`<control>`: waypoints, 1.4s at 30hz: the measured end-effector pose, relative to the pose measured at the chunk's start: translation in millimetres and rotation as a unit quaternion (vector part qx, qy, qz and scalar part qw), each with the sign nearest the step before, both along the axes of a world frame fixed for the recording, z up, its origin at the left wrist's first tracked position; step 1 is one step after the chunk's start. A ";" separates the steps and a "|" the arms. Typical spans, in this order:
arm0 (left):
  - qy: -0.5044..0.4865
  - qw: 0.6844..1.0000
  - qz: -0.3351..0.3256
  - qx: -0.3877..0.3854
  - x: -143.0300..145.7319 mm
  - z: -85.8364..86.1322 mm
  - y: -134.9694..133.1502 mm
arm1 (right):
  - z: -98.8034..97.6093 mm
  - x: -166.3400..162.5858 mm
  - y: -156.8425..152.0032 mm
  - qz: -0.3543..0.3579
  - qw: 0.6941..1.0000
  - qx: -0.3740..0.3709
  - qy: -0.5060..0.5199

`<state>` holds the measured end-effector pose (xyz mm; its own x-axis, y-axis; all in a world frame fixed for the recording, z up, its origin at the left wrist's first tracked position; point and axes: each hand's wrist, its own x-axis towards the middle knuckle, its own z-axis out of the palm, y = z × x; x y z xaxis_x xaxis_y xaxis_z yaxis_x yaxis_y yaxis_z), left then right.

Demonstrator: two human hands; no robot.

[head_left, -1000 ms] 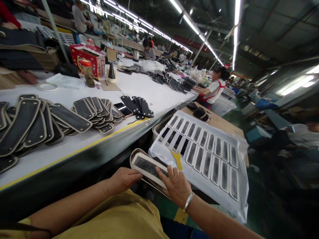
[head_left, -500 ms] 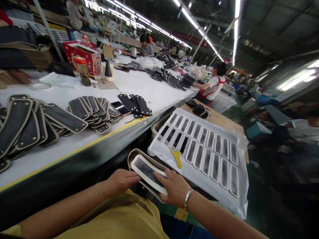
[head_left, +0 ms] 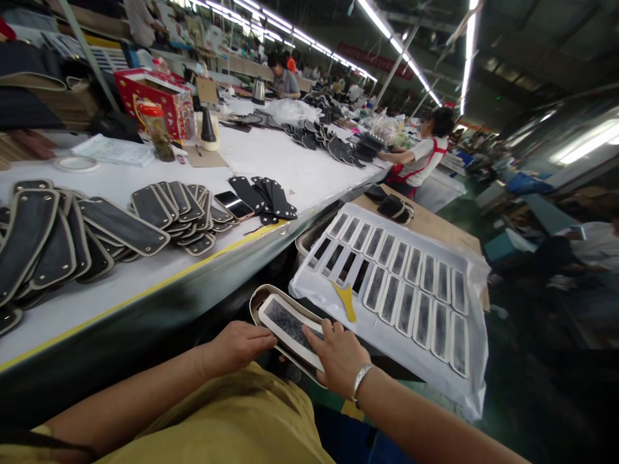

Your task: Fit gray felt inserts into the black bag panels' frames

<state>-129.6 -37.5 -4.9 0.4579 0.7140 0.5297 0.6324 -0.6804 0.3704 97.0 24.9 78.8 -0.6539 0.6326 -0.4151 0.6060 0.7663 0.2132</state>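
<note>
The strip (head_left: 290,325) lies on a larger backing (head_left: 258,299) over the person's lap, just below the table (head_left: 271,161). The left hand (head_left: 236,348) pinches the backing's near edge. The right hand (head_left: 338,357) presses the strip, fingers spread. This pair looks half joined; two rows of strips (head_left: 401,283) remain on the sheet (head_left: 401,357).

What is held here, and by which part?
A pale-rimmed grey panel on its tan backing piece: left hand grips their near long edge; right hand presses flat on the panel's near end.
</note>
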 end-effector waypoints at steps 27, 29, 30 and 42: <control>0.293 0.956 0.014 -0.014 -3.2 25.7 27.3 | 7.2 -14.5 8.8 -0.033 0.999 -0.018 0.010; 0.296 0.955 -0.004 -0.011 -9.1 25.5 28.2 | 5.0 -13.4 10.0 -0.031 0.999 -0.025 0.034; 0.297 0.955 -0.013 -0.004 -12.4 25.5 28.4 | 2.9 -12.4 10.0 -0.030 0.998 -0.023 0.048; 0.302 0.949 -0.054 0.071 -16.9 34.5 26.6 | -7.9 -7.4 5.6 -0.056 0.997 0.007 0.051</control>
<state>-146.5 -10.9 29.6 0.7757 0.5860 0.2344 0.6233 -0.7697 -0.1383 89.6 30.5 71.0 -0.6166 0.7099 -0.3404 0.7073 0.6894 0.1566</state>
